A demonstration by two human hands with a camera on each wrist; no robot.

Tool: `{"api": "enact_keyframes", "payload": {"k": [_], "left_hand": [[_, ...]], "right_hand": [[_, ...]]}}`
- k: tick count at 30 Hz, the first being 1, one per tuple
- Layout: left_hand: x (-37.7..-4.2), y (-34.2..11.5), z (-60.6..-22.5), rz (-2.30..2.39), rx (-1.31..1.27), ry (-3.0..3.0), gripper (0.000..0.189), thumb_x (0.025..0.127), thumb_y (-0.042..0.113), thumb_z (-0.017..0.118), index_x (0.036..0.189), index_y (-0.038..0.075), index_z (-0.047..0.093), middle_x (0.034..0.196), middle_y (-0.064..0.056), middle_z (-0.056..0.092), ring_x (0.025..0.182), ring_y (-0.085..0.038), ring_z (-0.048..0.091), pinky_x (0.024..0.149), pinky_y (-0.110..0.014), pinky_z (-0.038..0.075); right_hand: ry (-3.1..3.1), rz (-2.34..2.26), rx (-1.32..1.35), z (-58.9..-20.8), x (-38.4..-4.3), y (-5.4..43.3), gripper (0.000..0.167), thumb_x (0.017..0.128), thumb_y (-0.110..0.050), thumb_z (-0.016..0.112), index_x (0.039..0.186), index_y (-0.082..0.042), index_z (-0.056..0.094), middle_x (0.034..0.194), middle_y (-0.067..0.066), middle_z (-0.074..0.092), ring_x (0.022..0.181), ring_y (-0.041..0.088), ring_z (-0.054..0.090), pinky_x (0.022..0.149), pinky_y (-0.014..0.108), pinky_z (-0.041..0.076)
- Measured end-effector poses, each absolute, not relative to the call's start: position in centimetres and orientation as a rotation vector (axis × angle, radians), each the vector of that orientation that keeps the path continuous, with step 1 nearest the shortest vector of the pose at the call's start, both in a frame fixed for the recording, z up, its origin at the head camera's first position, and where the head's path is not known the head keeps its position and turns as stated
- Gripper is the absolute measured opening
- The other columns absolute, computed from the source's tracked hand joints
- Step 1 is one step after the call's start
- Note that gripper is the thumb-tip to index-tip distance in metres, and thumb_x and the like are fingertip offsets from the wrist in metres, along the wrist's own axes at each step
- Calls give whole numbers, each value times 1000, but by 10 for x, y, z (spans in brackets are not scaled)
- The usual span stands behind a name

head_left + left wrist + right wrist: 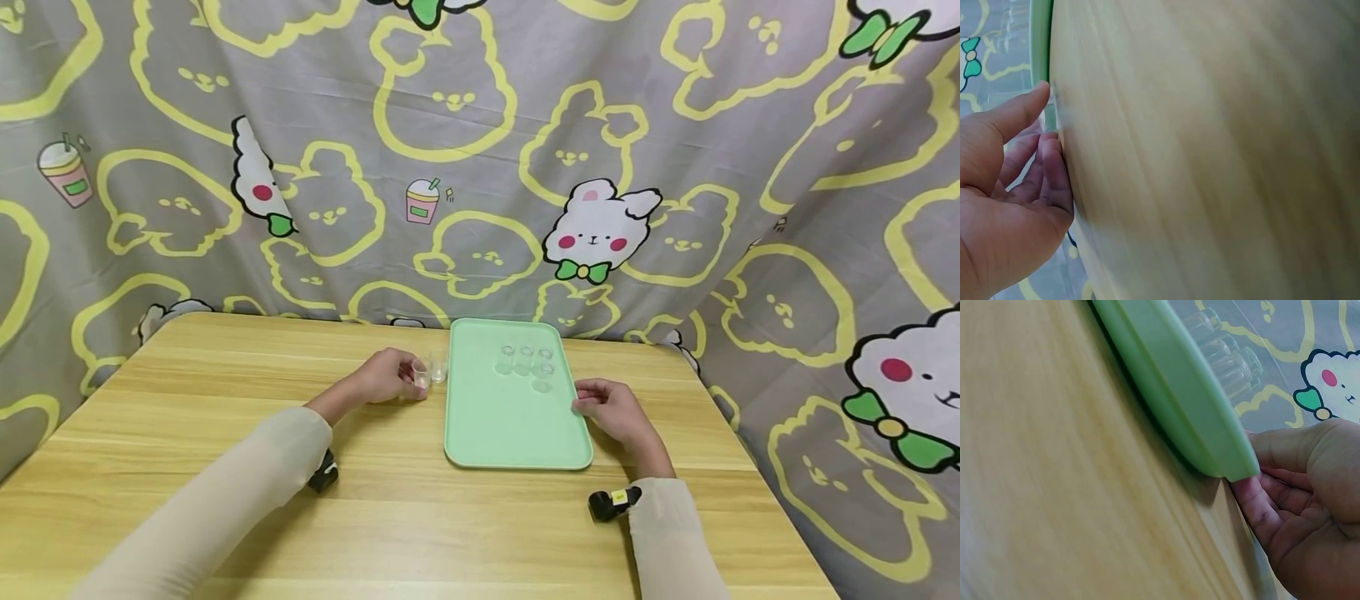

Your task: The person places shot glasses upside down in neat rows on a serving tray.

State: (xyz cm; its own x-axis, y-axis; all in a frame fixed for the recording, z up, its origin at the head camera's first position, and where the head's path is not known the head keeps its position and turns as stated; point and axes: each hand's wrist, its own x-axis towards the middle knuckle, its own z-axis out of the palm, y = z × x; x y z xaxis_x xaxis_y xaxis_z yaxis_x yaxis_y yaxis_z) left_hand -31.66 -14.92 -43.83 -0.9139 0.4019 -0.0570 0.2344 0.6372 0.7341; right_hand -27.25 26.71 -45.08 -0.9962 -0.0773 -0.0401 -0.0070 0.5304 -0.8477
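My left hand (386, 375) is beside the tray's left edge, thumb and fingers around a small clear cup (422, 377). A second small clear cup (439, 370) stands right beside it, close to the tray rim. In the left wrist view the held cup shows only faintly between thumb and fingertips. My right hand (613, 410) grips the right rim of a light green tray (510, 437). The right wrist view shows the thumb (1279, 449) over the rim and fingers underneath. Several small clear cups (527, 360) stand grouped on the tray's far right part.
The tray lies on a wooden table (360, 517), near its back edge. Behind the table hangs a grey curtain (322, 108) with yellow cartoon outlines. Black wrist cameras sit under the left sleeve (217, 500) and beside the right sleeve (675, 533).
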Motion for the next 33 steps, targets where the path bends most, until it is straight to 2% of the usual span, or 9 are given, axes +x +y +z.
{"api": "enact_keyframes", "payload": {"k": [8, 14, 17, 26, 33], "left_hand": [[-316, -149, -436, 1119, 534, 2653, 36, 87, 20, 84, 116, 2, 71, 89, -2, 65, 81, -16, 57, 73, -30, 50], [-314, -153, -423, 1168, 508, 2647, 21, 89, 26, 82, 99, 10, 72, 91, -2, 70, 86, -18, 62, 80, -35, 52], [-316, -156, -413, 1230, 494, 2652, 20, 89, 25, 82, 96, 10, 70, 94, -3, 70, 89, -19, 65, 81, -36, 52], [-319, -162, -383, 1388, 462, 2674, 21, 89, 23, 82, 98, 8, 69, 96, -7, 68, 93, -24, 63, 78, -37, 53], [-323, -159, -371, 1444, 444, 2696, 34, 92, 29, 80, 117, 8, 73, 107, -9, 68, 100, -26, 62, 82, -39, 54]], "right_hand": [[2683, -1495, -75, -451, -272, 268, 37, 97, -8, 71, 131, 5, 65, 112, 16, 67, 97, 21, 61, 77, 22, 52], [2682, -1492, -71, -451, -272, 268, 37, 97, -8, 71, 131, 5, 65, 112, 15, 67, 97, 21, 61, 77, 22, 52], [2690, -1491, -76, -452, -273, 268, 37, 96, -8, 71, 130, 5, 65, 111, 15, 67, 96, 21, 61, 76, 22, 52], [2697, -1480, -68, -451, -274, 269, 37, 96, -7, 71, 130, 5, 65, 109, 14, 67, 96, 21, 60, 76, 23, 52], [2690, -1478, -73, -451, -273, 269, 38, 97, -9, 70, 132, 5, 64, 112, 13, 67, 100, 24, 61, 78, 24, 52]]}}
